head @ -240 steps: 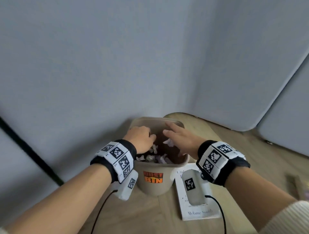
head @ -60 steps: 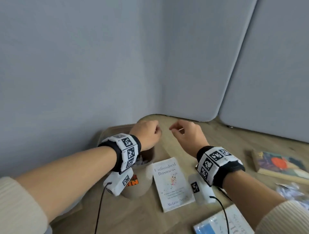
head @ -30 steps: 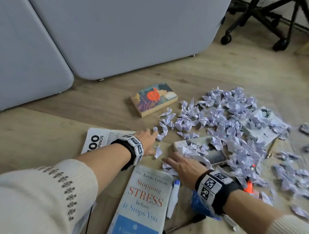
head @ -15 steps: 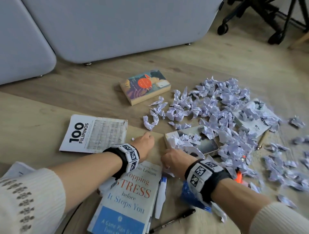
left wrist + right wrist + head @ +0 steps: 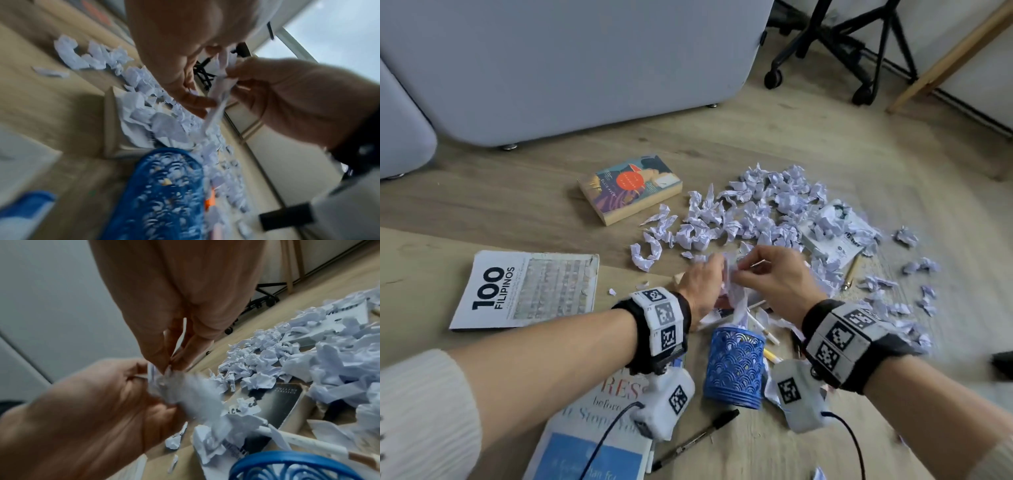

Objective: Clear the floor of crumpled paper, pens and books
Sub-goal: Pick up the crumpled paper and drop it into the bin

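On the wooden floor (image 5: 722, 137), a spread of crumpled paper (image 5: 756, 209) lies at about 1 o'clock from the hands, with a paperback book (image 5: 630, 188) at 11 o'clock and a black pen (image 5: 695, 438) at 6 o'clock. Above a blue pen holder (image 5: 734, 368), the left hand (image 5: 702, 281) and right hand (image 5: 774, 277) meet, fingers curled, together pinching a paper wad (image 5: 185, 391).

Soft daylight; wrist views blurred; edges warped

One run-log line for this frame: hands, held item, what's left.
left hand: holds crumpled paper | right hand: holds same paper | left on floor: paper pile, black pen, books
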`<state>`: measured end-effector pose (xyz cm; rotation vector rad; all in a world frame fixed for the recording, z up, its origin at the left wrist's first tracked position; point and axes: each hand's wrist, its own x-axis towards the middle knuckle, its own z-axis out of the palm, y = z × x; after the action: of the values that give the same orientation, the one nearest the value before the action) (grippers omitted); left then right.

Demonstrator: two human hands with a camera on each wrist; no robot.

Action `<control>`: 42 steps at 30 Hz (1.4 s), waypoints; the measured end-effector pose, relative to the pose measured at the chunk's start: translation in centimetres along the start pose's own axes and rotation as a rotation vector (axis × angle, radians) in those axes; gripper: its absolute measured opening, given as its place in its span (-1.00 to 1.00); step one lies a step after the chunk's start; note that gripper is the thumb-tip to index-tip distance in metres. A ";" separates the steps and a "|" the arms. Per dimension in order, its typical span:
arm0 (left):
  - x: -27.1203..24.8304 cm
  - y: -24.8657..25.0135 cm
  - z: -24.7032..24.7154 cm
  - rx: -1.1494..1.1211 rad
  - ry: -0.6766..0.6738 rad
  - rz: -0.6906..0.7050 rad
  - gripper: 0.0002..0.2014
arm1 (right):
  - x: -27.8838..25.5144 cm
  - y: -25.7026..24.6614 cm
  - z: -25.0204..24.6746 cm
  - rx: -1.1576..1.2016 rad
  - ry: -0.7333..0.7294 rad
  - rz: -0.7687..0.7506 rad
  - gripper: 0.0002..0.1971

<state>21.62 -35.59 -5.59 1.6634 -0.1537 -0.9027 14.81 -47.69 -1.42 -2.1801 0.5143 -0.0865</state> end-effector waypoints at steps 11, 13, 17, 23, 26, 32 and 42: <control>3.2 0.9 1.0 0.406 -0.011 0.162 -0.43 | -0.2 2.5 -3.9 -0.038 -0.101 -0.037 -0.82; 3.5 0.6 0.2 0.736 0.057 0.301 -0.47 | -0.2 5.8 -5.3 -0.238 0.049 0.009 -0.67; 4.4 -1.2 -0.5 1.304 0.069 0.454 -0.54 | -0.9 12.1 -4.7 -0.823 -0.059 0.100 -0.03; 5.7 -3.9 -0.7 1.591 -0.124 0.388 -0.35 | -0.9 16.7 -1.4 -0.872 -0.197 0.185 -0.08; 6.1 -4.1 -0.5 1.575 -0.158 0.454 -0.52 | -0.4 17.4 -1.0 -0.959 -0.109 0.095 -0.43; 6.4 -4.1 -0.6 1.370 -0.151 0.546 -0.86 | 0.1 17.7 -1.8 -0.822 -0.102 -0.006 -0.71; 4.9 -2.6 0.6 1.269 -0.642 0.668 -0.63 | -1.7 14.3 -3.8 -0.658 0.000 -0.078 -0.75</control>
<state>23.70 -37.96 -10.21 2.0806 -1.9185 -0.7870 7.57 -57.52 -9.93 -2.8420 0.5033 0.0498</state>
